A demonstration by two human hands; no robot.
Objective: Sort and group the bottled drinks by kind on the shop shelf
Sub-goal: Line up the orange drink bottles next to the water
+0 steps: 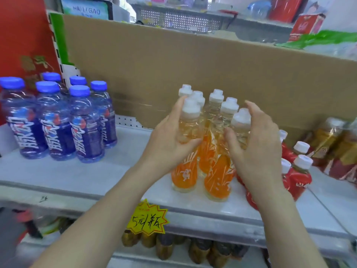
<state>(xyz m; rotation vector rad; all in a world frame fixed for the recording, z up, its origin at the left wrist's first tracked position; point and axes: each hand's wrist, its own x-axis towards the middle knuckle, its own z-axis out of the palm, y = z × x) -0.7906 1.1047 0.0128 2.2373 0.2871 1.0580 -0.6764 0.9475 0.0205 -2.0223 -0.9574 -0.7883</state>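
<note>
Several orange-labelled bottles [217,176] with white caps stand bunched at the middle of the grey shelf [77,176]. My left hand [170,140] grips the front-left bottle of the bunch at its shoulder, thumb across the front. My right hand [257,149] cups the right side of the bunch, with its fingers curved round the right-hand bottle below the cap. Several blue-capped, blue-labelled bottles [56,122] stand grouped at the left. Red-labelled bottles [298,176] with white caps stand to the right, partly hidden behind my right wrist.
A brown cardboard sheet [193,70] stands behind the bottles. Wrapped amber bottles [332,144] lie at the far right. A yellow price tag [147,219] hangs on the shelf's front edge, above dark bottles [193,248] on the lower shelf. Bare shelf lies between the blue and orange groups.
</note>
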